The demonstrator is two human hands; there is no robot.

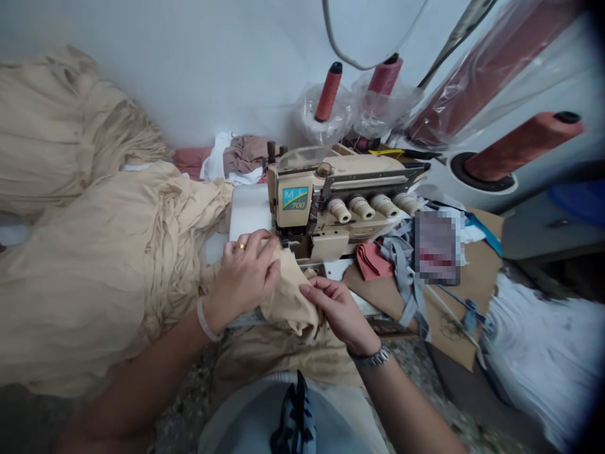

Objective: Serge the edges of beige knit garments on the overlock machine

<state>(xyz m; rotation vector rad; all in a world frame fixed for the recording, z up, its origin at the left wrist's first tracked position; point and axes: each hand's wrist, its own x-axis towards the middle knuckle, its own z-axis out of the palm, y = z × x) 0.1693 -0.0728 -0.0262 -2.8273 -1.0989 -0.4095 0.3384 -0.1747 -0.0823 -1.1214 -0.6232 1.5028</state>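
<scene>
Beige cloth (288,309) bunches up right at the front of the overlocker (302,202), and both hands are on it! The left hand (246,277) lies across the cloth, its fingers close together and pressing down just in front of the needle area, with a gold ring (241,246) on one finger and a pale bangle (204,320) at the wrist. Over on the other side, the right hand (338,312) pinches up a folded edge, its fingers narrow on the cloth and a metal watch (373,358) on the wrist, though the thumb is out of sight.

From there the cloth runs left into a huge beige heap (94,271), while more of it drapes down over the person's lap (283,362). Behind the machine sit white and pink scraps (231,157), and beyond them two red thread cones (328,91) stand in clear plastic bags. A bigger cone (524,146) sits on its stand to the right.

On the right, a sheet of cardboard (472,296) carries grey strips (401,265), a folded pink piece (373,261) and a pixelated patch (437,247) too blurred to read. Further right, a white fabric pile (543,353) slumps low.
</scene>
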